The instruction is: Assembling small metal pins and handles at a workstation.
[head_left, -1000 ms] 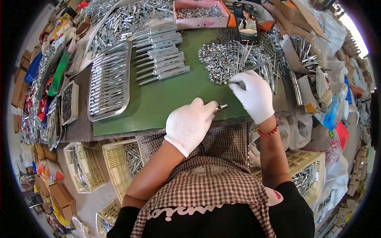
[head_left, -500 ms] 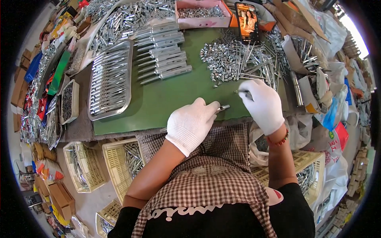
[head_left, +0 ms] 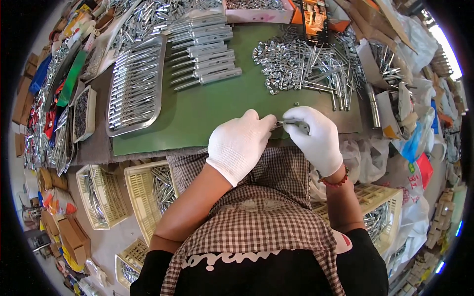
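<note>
My left hand [head_left: 239,143], in a white knit glove, is closed round a slim silver metal rod [head_left: 278,124]. The rod's thin far end shows past the wrist side of the glove. My right hand [head_left: 318,138], gloved the same way, pinches at the rod's thicker end. A greyish metal piece [head_left: 305,129] shows between its curled fingers; its kind is unclear. Ahead of the hands lie a heap of small silver caps [head_left: 279,66] and a bunch of thin metal pins [head_left: 340,79] on the green mat [head_left: 197,113].
A steel tray [head_left: 159,93] of slender metal rods stands left, beside a row of thick-handled pointed pieces [head_left: 215,69]. A phone [head_left: 316,22] leans at the back, next to a pink box [head_left: 259,16]. Yellow crates [head_left: 140,190] with metal parts stand below the table edge.
My right hand has moved left and slightly down to meet the rod's end at my left hand. The left hand still holds the rod. The whole view has shifted a little.
</note>
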A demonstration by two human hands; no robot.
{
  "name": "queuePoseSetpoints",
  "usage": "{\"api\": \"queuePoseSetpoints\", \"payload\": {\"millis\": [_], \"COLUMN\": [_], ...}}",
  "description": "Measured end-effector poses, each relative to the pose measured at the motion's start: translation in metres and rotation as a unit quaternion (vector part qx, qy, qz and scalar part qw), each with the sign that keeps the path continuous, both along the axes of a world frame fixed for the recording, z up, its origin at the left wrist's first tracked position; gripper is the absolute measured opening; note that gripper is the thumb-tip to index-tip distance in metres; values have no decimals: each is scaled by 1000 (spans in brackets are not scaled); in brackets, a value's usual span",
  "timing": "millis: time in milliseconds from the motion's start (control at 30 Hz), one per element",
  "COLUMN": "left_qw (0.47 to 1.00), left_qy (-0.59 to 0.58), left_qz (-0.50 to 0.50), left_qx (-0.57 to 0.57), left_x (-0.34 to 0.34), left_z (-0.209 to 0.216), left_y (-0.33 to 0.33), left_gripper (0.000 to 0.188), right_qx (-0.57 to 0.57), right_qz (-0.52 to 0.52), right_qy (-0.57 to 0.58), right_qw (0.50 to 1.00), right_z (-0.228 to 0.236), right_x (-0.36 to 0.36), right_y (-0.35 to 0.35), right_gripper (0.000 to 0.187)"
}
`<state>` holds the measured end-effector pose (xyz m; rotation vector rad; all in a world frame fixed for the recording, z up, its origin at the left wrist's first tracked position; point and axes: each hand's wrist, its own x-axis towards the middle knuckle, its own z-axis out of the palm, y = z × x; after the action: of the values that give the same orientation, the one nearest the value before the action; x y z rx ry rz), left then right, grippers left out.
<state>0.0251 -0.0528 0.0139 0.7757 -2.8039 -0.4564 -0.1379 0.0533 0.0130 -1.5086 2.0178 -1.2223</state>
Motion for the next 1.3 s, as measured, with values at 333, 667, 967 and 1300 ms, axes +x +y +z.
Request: {"api": "queuePoseSetpoints", "payload": {"millis": [333,667,967,1300], "left_qw": [1000,998,998,998], "left_qy": [29,-7,-10,-20], "left_qz": [-1,-49,-28,-35], "left_qx": [2,-36,-47,-48], "left_x": [1,2,-1,0], "left_z": [-3,-5,-4,-4], "left_y": [0,-2,1,0], "left_gripper": [17,23,25,20], "right_qx": [10,91,-193,-273], "right_qz": [10,19,-25,43], "right_qy": [65,126,-492,-584], "right_qw": [998,988,848,763], "right_z": [-1,5,7,-19], "right_x": [6,5,4,11], "right_y": [-9,-9,-30,-52], "right_gripper": [17,13,31,52]}}
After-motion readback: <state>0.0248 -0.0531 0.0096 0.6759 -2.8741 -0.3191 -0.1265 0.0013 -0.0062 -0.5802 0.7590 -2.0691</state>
